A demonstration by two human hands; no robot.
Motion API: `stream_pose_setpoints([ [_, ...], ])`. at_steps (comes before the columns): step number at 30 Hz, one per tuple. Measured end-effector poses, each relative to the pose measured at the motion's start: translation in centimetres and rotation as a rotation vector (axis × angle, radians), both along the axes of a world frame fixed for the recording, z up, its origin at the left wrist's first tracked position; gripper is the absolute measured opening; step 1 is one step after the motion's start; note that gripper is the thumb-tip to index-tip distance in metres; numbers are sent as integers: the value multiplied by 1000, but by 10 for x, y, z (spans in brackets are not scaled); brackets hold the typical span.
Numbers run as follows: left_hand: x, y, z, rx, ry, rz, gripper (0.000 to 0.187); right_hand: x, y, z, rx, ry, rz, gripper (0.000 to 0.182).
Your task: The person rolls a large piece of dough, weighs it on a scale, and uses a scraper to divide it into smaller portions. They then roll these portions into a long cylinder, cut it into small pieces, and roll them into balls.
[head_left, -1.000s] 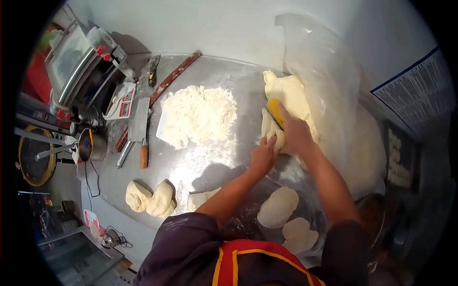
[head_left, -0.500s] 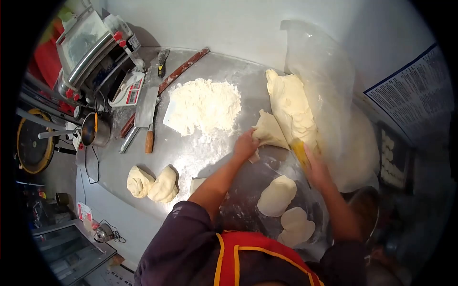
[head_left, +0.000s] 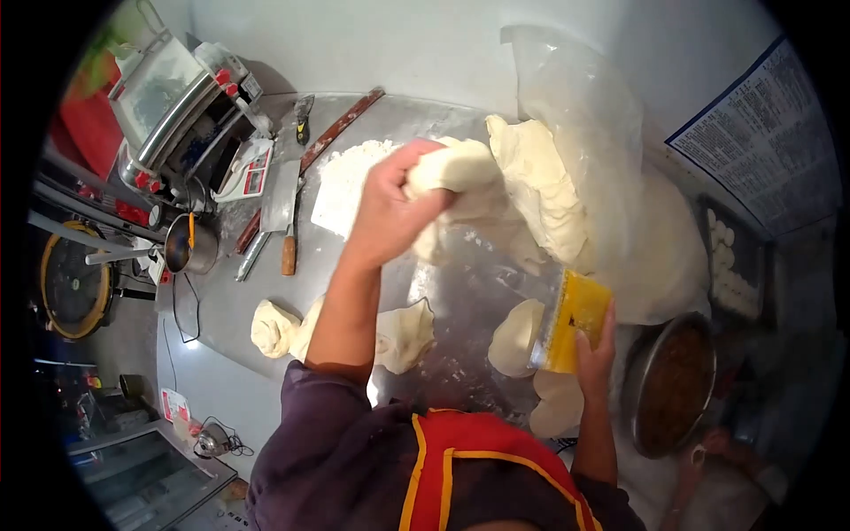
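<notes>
My left hand (head_left: 394,208) is raised over the steel table, its fingers wrapped round a piece of dough (head_left: 456,168) that hangs down from it. In my right hand (head_left: 595,354) is a yellow scraper (head_left: 575,320), held up over the table's right part. A long slab of dough (head_left: 542,186) lies beyond the scraper, against a clear plastic sheet. Nearer me are a flattened dough piece (head_left: 515,341), another dough piece (head_left: 405,336) and two rounds partly behind the scraper. White flour (head_left: 345,190) is partly hidden behind my left hand.
At the left lie a cleaver (head_left: 281,199), a red stick (head_left: 341,128), a scale (head_left: 255,168) and a small pot (head_left: 191,248). A large bowl (head_left: 675,385) and a tray of dough pieces (head_left: 730,257) stand at the right. Another person's hand (head_left: 708,451) shows at lower right.
My left hand has lifted a dough piece up and away from the slab. My right hand has drawn the yellow scraper back towards me, off the slab. The camera view has shifted slightly.
</notes>
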State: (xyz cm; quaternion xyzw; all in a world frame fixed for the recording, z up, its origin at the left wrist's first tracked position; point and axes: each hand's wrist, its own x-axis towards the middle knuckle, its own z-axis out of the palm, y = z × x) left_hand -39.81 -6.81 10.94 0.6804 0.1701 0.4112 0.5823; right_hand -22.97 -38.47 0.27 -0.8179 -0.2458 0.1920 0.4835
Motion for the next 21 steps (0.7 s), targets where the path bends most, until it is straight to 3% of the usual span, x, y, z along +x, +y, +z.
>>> stream_pose_setpoints([
  [3, -16, -4, -1, -161, -13, -10, 27, 0, -10, -22, 9, -165, 42, 75],
  [5, -13, -10, -13, -176, 34, 12, 26, -12, -5, -9, -45, -140, 15, 74],
  [9, -6, -21, -72, -281, 79, 80, 25, -20, 9, -2, -46, -154, 10, 72],
  [13, -19, -32, -130, -453, 149, 158, 29, -8, 46, -3, -84, -397, 141, 67],
  [16, -36, -34, -186, -503, 430, 217, 34, 10, 88, -31, -78, -573, 350, 64],
  [17, -45, -29, -209, -402, 695, 222, 46, 16, 102, -47, -15, -671, 425, 64],
  [18, -52, -32, -219, -386, 698, 218, 50, 18, 113, -58, -39, -718, 491, 66],
  [20, -62, -34, -213, -349, 701, 210, 58, 20, 132, -76, -170, -759, 610, 70],
  [21, -65, -32, -199, -279, 831, 170, 69, 20, 138, -84, -283, -751, 663, 72],
])
